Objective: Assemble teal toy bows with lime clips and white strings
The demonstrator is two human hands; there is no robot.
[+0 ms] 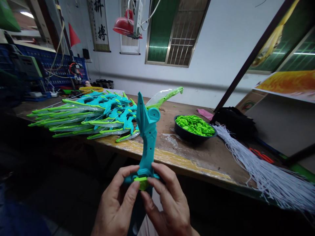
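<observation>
I hold a teal plastic toy bow (147, 137) upright in front of the workbench, its green-and-clear limb (164, 97) reaching up to the right. My left hand (117, 206) grips the bow's lower end, thumb pressed on a small green plastic piece (141, 182) at the handle. My right hand (168, 205) pinches the same spot from the right, fingers closed round the teal handle.
A pile of finished teal and green bows (88, 114) lies on the wooden workbench (197, 154) at left. A dark bowl of green plastic pieces (195, 126) sits mid-bench. A bundle of white strings (258, 164) and red-handled scissors (261, 155) lie at right.
</observation>
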